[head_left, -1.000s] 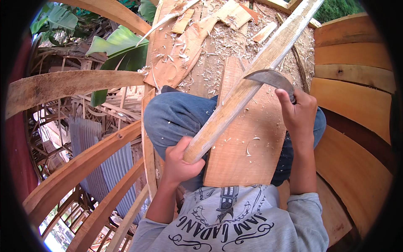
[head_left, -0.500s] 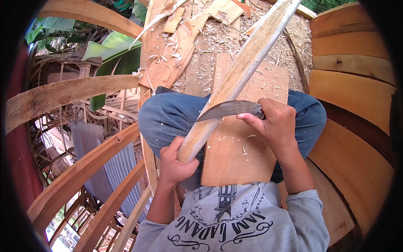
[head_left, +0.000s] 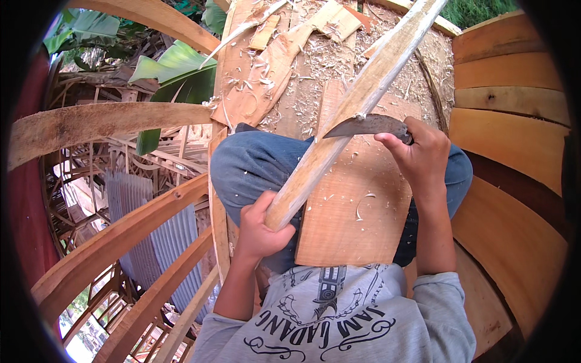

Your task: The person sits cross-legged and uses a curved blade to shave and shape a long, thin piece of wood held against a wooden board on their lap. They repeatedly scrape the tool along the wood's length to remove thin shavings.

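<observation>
A long wooden pole (head_left: 375, 78) slants from my lap up to the far right, its lower end in my left hand (head_left: 263, 227), fingers wrapped round it. My right hand (head_left: 423, 148) grips the dark handle of a knife (head_left: 366, 125) with a broad, curved, worn blade. The blade lies across the pole, touching its upper face, with a small curl of wood at the edge. Beneath the pole, a flat board (head_left: 357, 212) rests across my legs between my bent knees, with a few shavings on it.
Wood shavings (head_left: 302, 78) litter the planks ahead, where a loose curved board (head_left: 257, 91) and smaller offcuts lie. Plank walls (head_left: 508, 127) rise close on the right. To the left run open wooden rails (head_left: 121, 230), with corrugated sheets (head_left: 172, 248) and a banana leaf (head_left: 175, 66) beyond.
The knife has slid along the pole, away from me and to the right, with my right hand. A small curl of wood now shows at the blade. My left hand still holds the pole's lower end.
</observation>
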The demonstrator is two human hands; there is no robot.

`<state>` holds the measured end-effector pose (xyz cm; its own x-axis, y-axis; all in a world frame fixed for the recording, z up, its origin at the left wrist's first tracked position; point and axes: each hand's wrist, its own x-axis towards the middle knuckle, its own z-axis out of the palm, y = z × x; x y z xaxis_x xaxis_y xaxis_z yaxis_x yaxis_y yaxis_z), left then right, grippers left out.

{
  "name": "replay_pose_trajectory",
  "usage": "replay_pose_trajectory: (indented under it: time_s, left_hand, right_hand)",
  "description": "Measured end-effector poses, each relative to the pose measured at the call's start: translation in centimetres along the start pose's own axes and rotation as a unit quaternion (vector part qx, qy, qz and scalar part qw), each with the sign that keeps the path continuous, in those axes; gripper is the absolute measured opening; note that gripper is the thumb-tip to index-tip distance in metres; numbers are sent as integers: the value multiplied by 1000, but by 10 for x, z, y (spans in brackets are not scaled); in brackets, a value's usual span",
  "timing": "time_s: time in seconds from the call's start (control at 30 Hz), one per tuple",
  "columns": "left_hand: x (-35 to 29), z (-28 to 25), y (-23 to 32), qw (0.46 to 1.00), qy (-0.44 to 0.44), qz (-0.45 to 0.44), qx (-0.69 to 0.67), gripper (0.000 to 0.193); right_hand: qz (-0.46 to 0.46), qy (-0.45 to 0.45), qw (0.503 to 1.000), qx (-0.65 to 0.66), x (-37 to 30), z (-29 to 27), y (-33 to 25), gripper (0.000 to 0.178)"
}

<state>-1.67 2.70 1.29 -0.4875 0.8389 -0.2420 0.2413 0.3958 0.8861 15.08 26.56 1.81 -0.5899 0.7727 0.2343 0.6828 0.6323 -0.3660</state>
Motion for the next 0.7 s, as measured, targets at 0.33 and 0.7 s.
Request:
replay_pose_trajectory:
  time_s: [0.33,0.7]
  left_hand:
    - [-1,0,1,1000,-3,12,-1,29]
    - [-2,4,2,999,25,0,28,25]
  right_hand:
    - [254,69,957,118,19,-6,63,66]
    - [19,-84,995,58,-28,-10,-29,58]
